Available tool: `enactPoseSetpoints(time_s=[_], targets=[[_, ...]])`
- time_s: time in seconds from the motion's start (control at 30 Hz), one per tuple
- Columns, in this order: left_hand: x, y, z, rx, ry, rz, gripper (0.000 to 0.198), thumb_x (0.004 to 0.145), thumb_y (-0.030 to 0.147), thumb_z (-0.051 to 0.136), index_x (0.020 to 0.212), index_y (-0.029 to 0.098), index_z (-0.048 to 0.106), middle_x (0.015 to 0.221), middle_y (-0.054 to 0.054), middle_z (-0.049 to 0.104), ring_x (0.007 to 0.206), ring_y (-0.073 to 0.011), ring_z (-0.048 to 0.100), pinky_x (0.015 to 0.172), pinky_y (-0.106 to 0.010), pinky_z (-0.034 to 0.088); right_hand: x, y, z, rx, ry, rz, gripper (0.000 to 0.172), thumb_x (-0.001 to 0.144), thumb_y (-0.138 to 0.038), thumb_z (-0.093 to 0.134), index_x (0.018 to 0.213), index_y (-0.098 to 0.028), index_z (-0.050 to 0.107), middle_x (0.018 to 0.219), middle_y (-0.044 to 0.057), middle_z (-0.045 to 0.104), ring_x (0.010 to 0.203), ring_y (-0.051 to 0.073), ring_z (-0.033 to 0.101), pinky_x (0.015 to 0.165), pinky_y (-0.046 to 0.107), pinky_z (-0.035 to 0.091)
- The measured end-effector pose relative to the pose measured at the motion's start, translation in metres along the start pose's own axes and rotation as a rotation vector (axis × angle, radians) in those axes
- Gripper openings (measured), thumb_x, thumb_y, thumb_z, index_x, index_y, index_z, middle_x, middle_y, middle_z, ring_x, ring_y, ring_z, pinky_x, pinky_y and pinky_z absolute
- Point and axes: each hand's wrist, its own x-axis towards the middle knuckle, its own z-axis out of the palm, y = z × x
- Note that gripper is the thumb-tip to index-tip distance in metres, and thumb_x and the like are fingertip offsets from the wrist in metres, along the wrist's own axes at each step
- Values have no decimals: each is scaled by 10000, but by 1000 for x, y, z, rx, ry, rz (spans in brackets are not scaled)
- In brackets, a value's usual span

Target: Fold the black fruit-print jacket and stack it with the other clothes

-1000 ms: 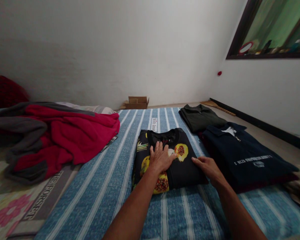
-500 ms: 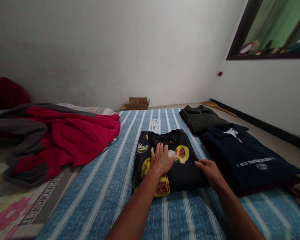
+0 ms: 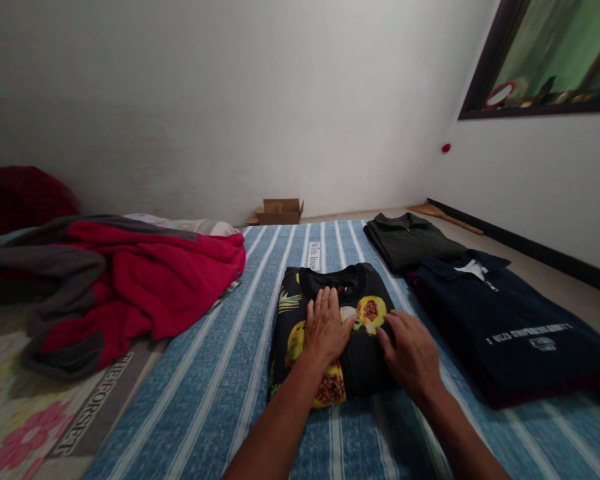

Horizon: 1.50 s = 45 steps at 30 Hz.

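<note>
On your left you see a red and grey blanket [image 3: 130, 283] in a heap, partly on a flowery mat [image 3: 25, 413]. On your right lie a folded navy shirt [image 3: 510, 327] and, behind it, a folded dark green shirt [image 3: 410, 240]. They rest on a blue striped sheet [image 3: 220, 373]. A small cardboard box [image 3: 280, 211] sits by the white wall [image 3: 230, 100].
</note>
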Motion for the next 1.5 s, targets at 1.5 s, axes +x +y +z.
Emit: enactPoseSetpoints(time_s=[1.5], targets=[[-51, -9, -6, 124, -51, -78, 739, 885, 596, 270, 1398, 69, 343, 1499, -158, 228, 1391, -290, 158, 1109, -512, 159, -23, -12, 31, 95, -81, -131, 383, 908, -313, 397, 1195, -122, 565, 1262, 135, 557, 1187, 271, 482, 1006, 480, 348]])
